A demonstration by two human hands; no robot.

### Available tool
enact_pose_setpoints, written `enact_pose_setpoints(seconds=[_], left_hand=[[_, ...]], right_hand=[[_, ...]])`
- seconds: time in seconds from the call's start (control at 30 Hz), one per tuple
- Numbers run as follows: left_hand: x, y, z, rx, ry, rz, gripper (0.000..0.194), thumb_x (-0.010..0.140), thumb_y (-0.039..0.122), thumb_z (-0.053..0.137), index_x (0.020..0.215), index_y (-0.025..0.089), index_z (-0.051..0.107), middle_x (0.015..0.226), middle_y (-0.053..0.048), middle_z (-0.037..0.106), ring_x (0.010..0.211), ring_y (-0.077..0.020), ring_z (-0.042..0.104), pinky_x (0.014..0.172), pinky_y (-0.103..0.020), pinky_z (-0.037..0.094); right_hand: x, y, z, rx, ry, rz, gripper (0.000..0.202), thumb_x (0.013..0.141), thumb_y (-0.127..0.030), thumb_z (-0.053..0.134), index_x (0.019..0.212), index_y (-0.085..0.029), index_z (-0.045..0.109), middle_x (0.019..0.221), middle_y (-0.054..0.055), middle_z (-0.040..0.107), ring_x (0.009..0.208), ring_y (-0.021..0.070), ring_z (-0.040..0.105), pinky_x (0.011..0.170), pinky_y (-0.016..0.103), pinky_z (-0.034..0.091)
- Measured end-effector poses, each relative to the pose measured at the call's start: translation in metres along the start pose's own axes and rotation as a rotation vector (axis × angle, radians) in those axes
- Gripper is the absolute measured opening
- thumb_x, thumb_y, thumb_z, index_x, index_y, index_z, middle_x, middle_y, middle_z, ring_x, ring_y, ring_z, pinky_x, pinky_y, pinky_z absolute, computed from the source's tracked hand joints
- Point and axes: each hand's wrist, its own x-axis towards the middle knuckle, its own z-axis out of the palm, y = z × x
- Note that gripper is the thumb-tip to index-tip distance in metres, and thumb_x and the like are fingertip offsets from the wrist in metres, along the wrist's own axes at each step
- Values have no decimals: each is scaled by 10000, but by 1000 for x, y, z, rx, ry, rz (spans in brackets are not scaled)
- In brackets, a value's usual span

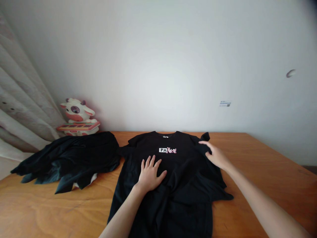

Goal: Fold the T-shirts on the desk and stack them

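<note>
Two hands work a black T-shirt (173, 178) lying face-up mid-table: the left hand (150, 175) presses flat, fingers spread, while the right hand (215, 155) pinches the far-right sleeve, apparently smoothing it, so folding needs that sleeve drawn inward.

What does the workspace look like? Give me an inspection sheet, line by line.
Surface: wooden table, bare wood on the right.
Job's things: black T-shirt laid flat, front up, print near the collar.
Clutter: pile of dark clothes left of the shirt; cow toy at the far left edge.
Grips: left hand flat on the shirt's chest, fingers spread; right hand on the shirt's sleeve, whether it pinches the cloth cannot be told.
Cables: nothing seen.
Surroundings: plain wall with a small sticker; curtain at left.
</note>
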Motion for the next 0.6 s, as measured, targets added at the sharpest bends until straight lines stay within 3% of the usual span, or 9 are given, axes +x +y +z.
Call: enact_pose_setpoints(seconds=[0.1,0.2,0.27,0.37,0.43,0.5,0.6], left_hand=[[0,-1,1,-2,3,-2,661,964,651,429,1505,277,501,1634,-135,367,1529,-361,273,1227,-616,178],[0,-2,2,-11,2,-1,661,964,651,432,1508,281,496,1635,-135,366,1533,-359,264,1228,-619,171],[0,-2,2,-16,1,1,662,964,650,434,1510,280,492,1636,-137,364,1534,-363,259,1227,-622,168],[0,-2,2,-21,2,2,659,965,645,440,1508,276,495,1636,-139,362,1533,-365,260,1227,-624,167],[0,-2,2,-27,7,7,659,965,646,438,1505,274,499,1636,-140,362,1532,-363,263,1228,-623,167],[0,-2,2,-33,12,9,661,964,651,436,1503,274,503,1635,-142,362,1532,-362,265,1229,-621,165],[0,-3,4,-33,12,6,661,961,652,440,1503,279,502,1639,-141,356,1533,-364,262,1227,-626,163]], right_hand=[[-14,-22,-2,-204,-197,-316,702,768,-62,438,1433,-245,564,1230,95,699,1162,256,614,1041,418,467],[-19,-28,-8,-336,-191,-375,800,780,-34,399,1558,-221,405,1257,111,689,1150,256,621,1033,414,466],[-16,-18,-14,-420,-150,-244,802,801,-56,410,1586,-207,345,1253,130,692,1140,275,641,1027,432,465],[-11,12,-24,-495,-50,218,733,845,-190,480,1568,-152,365,1223,183,705,1108,342,673,971,485,500],[-10,32,-29,-504,-10,442,758,853,-293,522,1557,-68,353,1205,246,699,1074,386,686,907,512,528],[-13,45,-30,-507,-1,488,833,850,-367,549,1558,-2,303,1256,297,658,1119,406,666,899,510,531],[-18,45,-26,-509,-2,317,894,854,-475,570,1591,-83,250,1394,252,580,1253,390,582,951,489,502]])
